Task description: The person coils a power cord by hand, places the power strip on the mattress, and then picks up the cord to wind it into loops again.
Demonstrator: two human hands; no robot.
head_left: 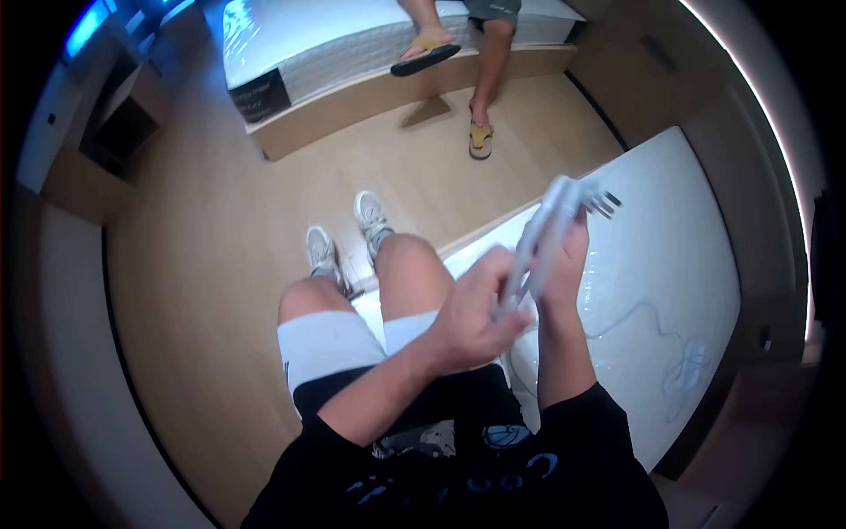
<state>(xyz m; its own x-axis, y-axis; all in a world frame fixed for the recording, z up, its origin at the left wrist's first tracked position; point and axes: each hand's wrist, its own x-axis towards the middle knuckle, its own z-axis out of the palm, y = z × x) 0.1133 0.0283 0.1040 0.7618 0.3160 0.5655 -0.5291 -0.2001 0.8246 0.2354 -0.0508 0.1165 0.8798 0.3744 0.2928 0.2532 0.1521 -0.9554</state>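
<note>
A white cable bundle (548,231), blurred by motion, is held up between my two hands above the plastic-covered mattress. One end shows a plug-like piece with dark prongs (604,204), pointing to the right. My left hand (480,309) pinches the lower end of the bundle, its fingers curled round it. My right hand (564,264) is wrapped round the bundle's right side, near the plug, and is partly hidden behind it. Another thin white cable (639,310) lies loosely on the mattress to the right, tangled at its far end.
I sit on the edge of a white mattress (661,229) in plastic film. Across the wooden floor (203,264), another person's legs (496,62) in yellow sandals hang from a second bed (352,53). A wooden cabinet (132,106) stands at the upper left.
</note>
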